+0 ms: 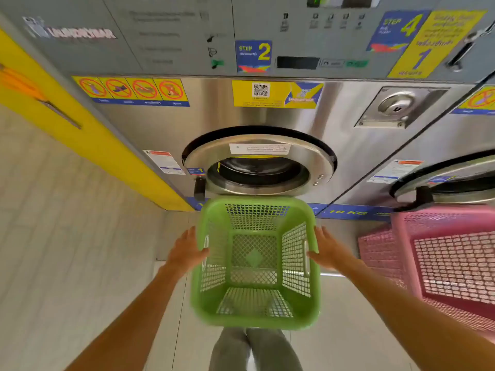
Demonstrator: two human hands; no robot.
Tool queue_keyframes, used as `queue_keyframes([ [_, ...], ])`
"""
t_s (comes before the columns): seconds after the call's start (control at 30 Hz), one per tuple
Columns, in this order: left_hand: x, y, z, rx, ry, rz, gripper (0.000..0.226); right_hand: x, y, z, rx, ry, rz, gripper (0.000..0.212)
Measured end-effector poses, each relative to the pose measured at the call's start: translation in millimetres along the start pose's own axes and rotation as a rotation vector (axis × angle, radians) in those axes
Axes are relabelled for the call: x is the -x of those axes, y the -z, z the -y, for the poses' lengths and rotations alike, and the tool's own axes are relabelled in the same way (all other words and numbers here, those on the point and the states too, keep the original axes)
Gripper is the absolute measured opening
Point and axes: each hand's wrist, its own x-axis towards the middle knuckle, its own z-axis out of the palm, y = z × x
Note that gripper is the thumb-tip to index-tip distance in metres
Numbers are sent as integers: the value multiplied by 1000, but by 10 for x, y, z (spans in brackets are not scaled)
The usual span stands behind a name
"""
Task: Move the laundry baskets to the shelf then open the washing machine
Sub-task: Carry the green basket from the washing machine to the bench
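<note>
1. Gripping the green laundry basket from both sides, the left hand pressed flat against the left wall just under the rim, thumb hooked toward the handle slot, fingers spread along the outside
2. The right hand did the same on the opposite wall, thumb at the right handle slot and fingers fanned out behind the rim; both hands were grasping the basket rather than clenched into fists
3. The green basket sat between the two forearms, empty, its mesh floor and walls open to view, tilted slightly with the far rim near the bottom of the washer door
4. Below the basket's near rim, the person's grey trouser legs showed against the pale tiled floor
5. A pink laundry basket stood to the right, well apart from the right hand, in front of a neighbouring machine
6. Directly beyond the green basket stood the washing machine, a steel front-loader; its round door lay flush against the front with the black handle at the left edge
7. Stickers marked "STEP 2" and "STEP 4" sat on the grey panel above, with a yellow wall strip to the left
</note>
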Motion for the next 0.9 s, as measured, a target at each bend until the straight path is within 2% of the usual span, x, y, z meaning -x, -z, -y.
queue_keyframes([
  [0.07, -142, -192, 58, 81, 76, -34, 91, -231, -375, -257, -64, -85, -39, 100],
  [0.13, -276, -370, 122, 66, 94, -64, 93, -224, -564, -283, -50, -155, -30, 102],
  [0.33, -597, -803, 296, -17, 71, -117, 107, -218, -713, -68, -166, -159, -128, 113],
  [0.57, -702, -1051, 475, -106, 27, -214, 111, -246, -936, -128, -261, -153, -280, 112],
  [0.73, -611, -1149, 553, -87, 6, -265, 104, -222, -912, -98, -235, -159, -274, 105],
  [0.9, -16, -1243, 746, -23, 118, -240, 111, -200, -735, 178, -62, -99, -190, 110],
])
